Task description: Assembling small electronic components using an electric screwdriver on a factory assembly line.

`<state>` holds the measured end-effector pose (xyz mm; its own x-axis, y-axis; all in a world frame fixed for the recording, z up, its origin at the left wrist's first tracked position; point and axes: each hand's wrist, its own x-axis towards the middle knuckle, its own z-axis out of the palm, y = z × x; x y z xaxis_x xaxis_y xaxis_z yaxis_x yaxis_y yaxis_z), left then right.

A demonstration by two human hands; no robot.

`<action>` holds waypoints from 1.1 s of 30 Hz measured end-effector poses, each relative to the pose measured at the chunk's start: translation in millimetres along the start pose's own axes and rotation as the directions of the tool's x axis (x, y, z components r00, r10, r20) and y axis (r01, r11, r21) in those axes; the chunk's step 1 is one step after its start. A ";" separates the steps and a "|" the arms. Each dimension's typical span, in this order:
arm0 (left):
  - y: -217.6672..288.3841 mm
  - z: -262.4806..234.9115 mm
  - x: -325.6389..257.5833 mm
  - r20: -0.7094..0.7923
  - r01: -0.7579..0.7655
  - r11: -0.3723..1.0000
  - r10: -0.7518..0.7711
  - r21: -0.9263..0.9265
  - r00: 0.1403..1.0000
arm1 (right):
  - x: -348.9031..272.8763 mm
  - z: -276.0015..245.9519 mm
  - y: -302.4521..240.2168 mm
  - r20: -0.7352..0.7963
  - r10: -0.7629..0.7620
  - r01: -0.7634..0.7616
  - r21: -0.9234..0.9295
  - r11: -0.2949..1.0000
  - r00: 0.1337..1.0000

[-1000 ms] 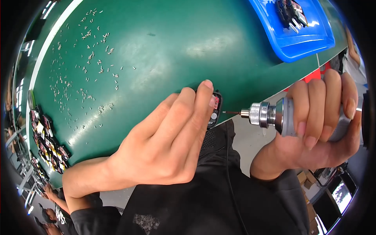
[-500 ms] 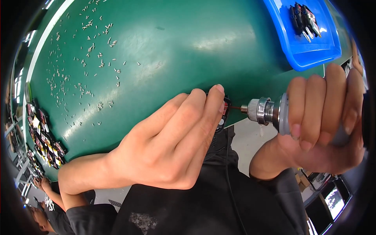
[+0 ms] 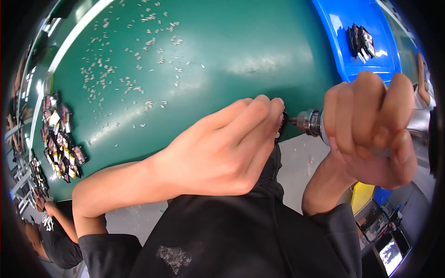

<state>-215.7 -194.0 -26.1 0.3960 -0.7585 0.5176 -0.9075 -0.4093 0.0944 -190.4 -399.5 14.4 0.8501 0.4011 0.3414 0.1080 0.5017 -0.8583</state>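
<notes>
My left hand (image 3: 227, 148) is closed around a small black part (image 3: 280, 131), held at the near edge of the table. Most of that part is hidden behind my fingers; only its right end shows. In my right hand (image 3: 366, 134) is an electric screwdriver (image 3: 311, 123), lying level with its fingers wrapped round the grey and silver body. Its thin bit points left and meets the end of the black part, though whether it sits in a screw I cannot tell.
Many small screws (image 3: 150, 41) lie scattered over the green table (image 3: 222, 41). A blue tray (image 3: 331, 28) at the far right holds several black parts (image 3: 360, 41). More such parts are heaped (image 3: 60, 139) at the left edge. A co-worker (image 3: 60, 238) sits at lower left.
My left hand and the black part have shifted right in view, and the scattered screws and heap too, as the head turned. The screwdriver remains against the part.
</notes>
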 end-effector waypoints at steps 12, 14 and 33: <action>7.7 -62.3 -43.8 0.021 0.227 0.974 -0.227 -0.010 0.974 | -4.3 3.5 9.3 -0.094 -0.145 0.170 0.387 0.906 0.985; -4.6 -95.2 -70.3 -0.109 0.425 0.905 -0.420 0.030 0.901 | -7.2 -0.4 17.0 -0.187 -0.136 0.204 0.414 0.887 0.973; -87.7 -131.4 -112.1 -0.216 0.743 0.548 -0.730 0.384 0.649 | -15.9 33.3 52.5 -0.312 0.159 0.061 0.593 0.803 0.936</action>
<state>-198.9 -6.5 19.3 0.8889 -0.0843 0.4504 -0.1488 -0.9828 0.1097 -215.4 -354.0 -23.2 0.9743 0.2160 0.0632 -0.1668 0.8817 -0.4413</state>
